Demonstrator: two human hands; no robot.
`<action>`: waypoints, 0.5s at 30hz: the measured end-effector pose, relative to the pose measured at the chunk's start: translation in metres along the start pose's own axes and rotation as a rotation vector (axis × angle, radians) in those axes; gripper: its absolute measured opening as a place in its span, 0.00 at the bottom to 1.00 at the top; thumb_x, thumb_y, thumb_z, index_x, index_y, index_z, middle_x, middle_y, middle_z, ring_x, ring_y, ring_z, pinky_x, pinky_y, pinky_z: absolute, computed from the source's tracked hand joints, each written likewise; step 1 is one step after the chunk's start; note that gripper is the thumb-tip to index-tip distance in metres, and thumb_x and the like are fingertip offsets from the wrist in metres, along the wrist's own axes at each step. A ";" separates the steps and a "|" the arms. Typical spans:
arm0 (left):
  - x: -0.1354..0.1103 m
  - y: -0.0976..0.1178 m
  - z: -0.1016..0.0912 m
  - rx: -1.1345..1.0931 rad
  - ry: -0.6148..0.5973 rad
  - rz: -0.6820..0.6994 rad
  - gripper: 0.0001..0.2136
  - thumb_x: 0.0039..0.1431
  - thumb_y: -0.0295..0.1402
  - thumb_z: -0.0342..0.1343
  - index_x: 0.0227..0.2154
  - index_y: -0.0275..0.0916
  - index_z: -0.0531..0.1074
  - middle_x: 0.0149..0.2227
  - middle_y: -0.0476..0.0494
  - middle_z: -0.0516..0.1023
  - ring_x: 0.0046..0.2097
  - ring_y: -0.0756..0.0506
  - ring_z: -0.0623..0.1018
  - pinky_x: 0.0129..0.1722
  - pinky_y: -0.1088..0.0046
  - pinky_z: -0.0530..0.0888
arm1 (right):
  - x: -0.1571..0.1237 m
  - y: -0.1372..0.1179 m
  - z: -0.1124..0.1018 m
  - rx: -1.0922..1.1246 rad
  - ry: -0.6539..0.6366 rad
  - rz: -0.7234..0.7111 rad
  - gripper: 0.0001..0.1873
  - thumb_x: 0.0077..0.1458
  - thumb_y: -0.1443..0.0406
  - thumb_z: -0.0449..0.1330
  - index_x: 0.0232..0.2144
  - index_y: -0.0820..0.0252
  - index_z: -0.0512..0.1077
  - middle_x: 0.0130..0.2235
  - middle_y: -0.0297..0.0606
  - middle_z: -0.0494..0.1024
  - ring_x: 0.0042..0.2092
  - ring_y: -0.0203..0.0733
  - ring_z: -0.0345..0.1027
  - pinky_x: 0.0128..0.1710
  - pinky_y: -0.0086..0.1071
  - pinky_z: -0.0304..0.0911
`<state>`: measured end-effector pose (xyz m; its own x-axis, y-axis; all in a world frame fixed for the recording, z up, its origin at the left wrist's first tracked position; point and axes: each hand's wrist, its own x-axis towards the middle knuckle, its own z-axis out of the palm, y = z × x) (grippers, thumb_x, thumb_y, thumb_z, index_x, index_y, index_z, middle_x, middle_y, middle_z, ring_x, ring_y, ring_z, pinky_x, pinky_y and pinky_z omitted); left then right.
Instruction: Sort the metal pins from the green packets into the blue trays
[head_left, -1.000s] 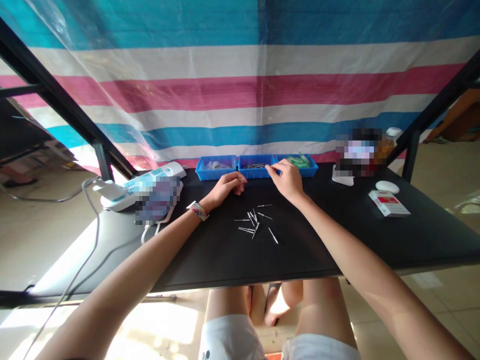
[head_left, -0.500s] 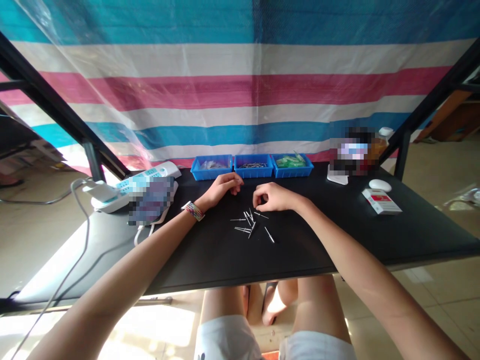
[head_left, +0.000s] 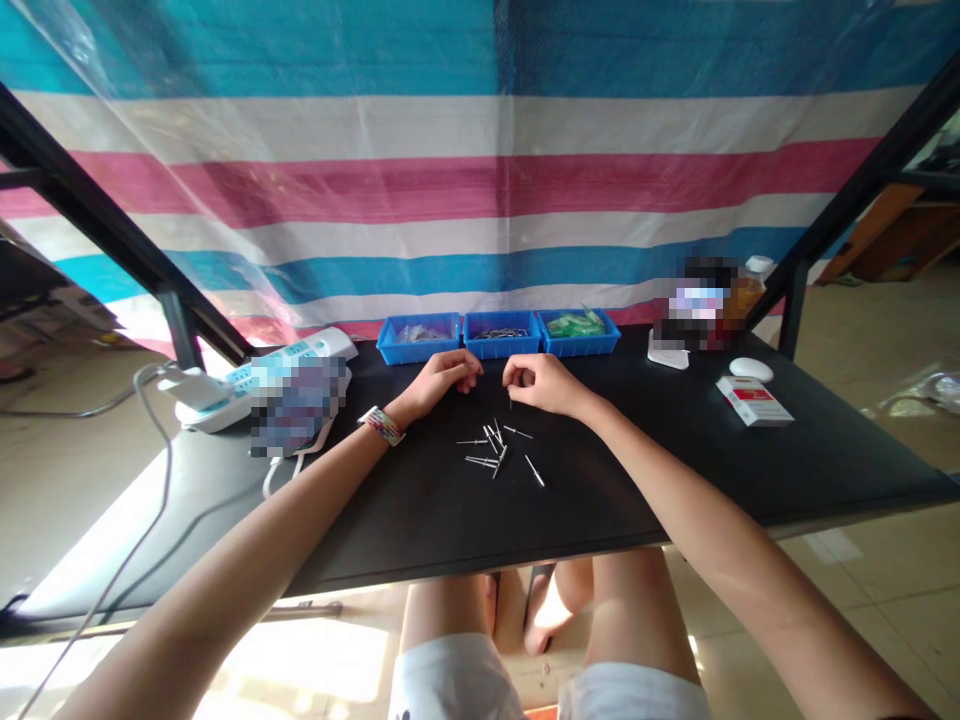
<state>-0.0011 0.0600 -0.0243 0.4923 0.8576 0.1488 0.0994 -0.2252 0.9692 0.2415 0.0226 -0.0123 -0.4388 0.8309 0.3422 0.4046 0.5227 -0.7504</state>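
Observation:
Several silver blind rivets (head_left: 493, 445) lie scattered in a loose cluster on the black table (head_left: 420, 520). Just beyond them, my right hand (head_left: 547, 384) is closed, thumb and forefinger pinched together, and a thin rivet (head_left: 511, 403) pokes out below the fingertips. My left hand (head_left: 441, 384) rests on the table to the left with its fingers curled inward; whether anything is inside them is hidden. Behind the hands stand three blue bins: the left bin (head_left: 418, 353) with clear plastic bags, the middle bin (head_left: 501, 348) with metal pieces, the right bin (head_left: 581, 346) with green pieces.
At left, a white power strip (head_left: 307, 350) and a blurred-out phone (head_left: 296, 405) with cables lie on the table. A cigarette-pack-sized box (head_left: 754, 402), a white mouse-shaped object (head_left: 751, 370) and a bottle (head_left: 750, 285) stand at right. Striped sheeting (head_left: 420, 190) hangs behind.
My right hand has lifted slightly away from the rivets, toward the bins, with a thin rivet now showing under its fingertips. My left hand has hardly moved. The view has shifted a little.

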 end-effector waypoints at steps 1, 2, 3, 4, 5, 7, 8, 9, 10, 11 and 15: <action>0.000 0.000 0.000 0.002 -0.001 0.001 0.14 0.59 0.42 0.62 0.34 0.34 0.77 0.27 0.47 0.76 0.29 0.49 0.74 0.31 0.73 0.70 | 0.001 0.001 0.000 0.069 0.043 0.027 0.03 0.49 0.71 0.65 0.29 0.61 0.77 0.28 0.32 0.76 0.27 0.33 0.64 0.29 0.28 0.59; 0.000 0.000 0.000 0.004 -0.004 0.002 0.14 0.59 0.42 0.62 0.34 0.34 0.77 0.27 0.47 0.76 0.29 0.49 0.74 0.32 0.73 0.70 | 0.002 0.002 0.001 0.142 0.083 0.051 0.02 0.49 0.68 0.65 0.29 0.61 0.76 0.28 0.32 0.76 0.27 0.33 0.65 0.28 0.28 0.59; 0.000 0.000 0.000 0.010 -0.008 0.004 0.14 0.59 0.43 0.61 0.34 0.34 0.77 0.28 0.47 0.76 0.29 0.49 0.74 0.32 0.73 0.70 | 0.003 0.002 0.002 0.214 0.119 0.073 0.04 0.50 0.66 0.66 0.29 0.61 0.76 0.29 0.33 0.77 0.27 0.34 0.66 0.27 0.28 0.59; 0.000 0.000 0.000 0.018 -0.014 0.004 0.15 0.60 0.44 0.61 0.34 0.34 0.78 0.28 0.46 0.76 0.30 0.49 0.74 0.32 0.73 0.70 | 0.004 0.003 0.003 0.281 0.151 0.095 0.07 0.49 0.63 0.67 0.29 0.61 0.76 0.29 0.34 0.77 0.27 0.35 0.67 0.26 0.28 0.60; 0.000 0.000 0.000 0.028 -0.021 0.003 0.16 0.61 0.45 0.60 0.35 0.34 0.78 0.28 0.46 0.77 0.30 0.49 0.75 0.32 0.73 0.71 | 0.005 0.004 0.005 0.339 0.177 0.117 0.09 0.49 0.61 0.68 0.30 0.60 0.76 0.29 0.34 0.77 0.27 0.35 0.67 0.25 0.28 0.61; 0.001 -0.001 0.001 0.050 -0.033 -0.001 0.18 0.63 0.48 0.59 0.34 0.34 0.79 0.28 0.45 0.77 0.30 0.48 0.75 0.33 0.73 0.71 | 0.006 0.006 0.009 0.410 0.214 0.152 0.11 0.48 0.59 0.69 0.30 0.60 0.75 0.29 0.34 0.77 0.26 0.35 0.68 0.23 0.28 0.62; 0.001 -0.001 0.001 0.060 -0.034 -0.004 0.19 0.63 0.49 0.59 0.34 0.34 0.79 0.28 0.45 0.77 0.30 0.48 0.75 0.33 0.73 0.71 | 0.006 0.006 0.012 0.425 0.225 0.162 0.12 0.48 0.59 0.70 0.30 0.60 0.76 0.29 0.34 0.78 0.25 0.35 0.68 0.22 0.28 0.62; 0.001 -0.002 0.001 0.068 -0.034 -0.009 0.20 0.63 0.50 0.59 0.33 0.34 0.79 0.28 0.45 0.77 0.30 0.49 0.75 0.33 0.73 0.71 | 0.006 0.007 0.014 0.431 0.234 0.168 0.12 0.47 0.59 0.70 0.30 0.60 0.76 0.29 0.34 0.78 0.25 0.35 0.68 0.22 0.28 0.63; 0.001 -0.002 0.001 0.074 -0.033 -0.013 0.20 0.62 0.50 0.60 0.33 0.34 0.79 0.28 0.45 0.77 0.30 0.49 0.75 0.33 0.73 0.71 | 0.006 0.007 0.016 0.431 0.243 0.171 0.12 0.47 0.58 0.70 0.30 0.60 0.76 0.29 0.34 0.78 0.25 0.34 0.68 0.22 0.28 0.63; 0.001 -0.001 0.002 0.079 -0.032 -0.018 0.20 0.62 0.50 0.61 0.32 0.34 0.79 0.28 0.45 0.77 0.30 0.49 0.75 0.33 0.73 0.71 | 0.006 0.007 0.017 0.429 0.252 0.171 0.12 0.48 0.58 0.70 0.30 0.60 0.76 0.29 0.34 0.78 0.25 0.34 0.68 0.22 0.28 0.64; 0.001 0.000 0.002 0.097 -0.040 -0.034 0.20 0.61 0.51 0.62 0.32 0.34 0.79 0.28 0.45 0.78 0.31 0.49 0.75 0.33 0.73 0.71 | 0.005 0.006 0.019 0.422 0.285 0.155 0.12 0.49 0.58 0.70 0.30 0.59 0.76 0.30 0.34 0.78 0.25 0.35 0.69 0.23 0.28 0.66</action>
<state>0.0014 0.0596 -0.0242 0.5211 0.8469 0.1061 0.1989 -0.2414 0.9498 0.2262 0.0267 -0.0262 -0.1405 0.9420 0.3048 0.0633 0.3158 -0.9467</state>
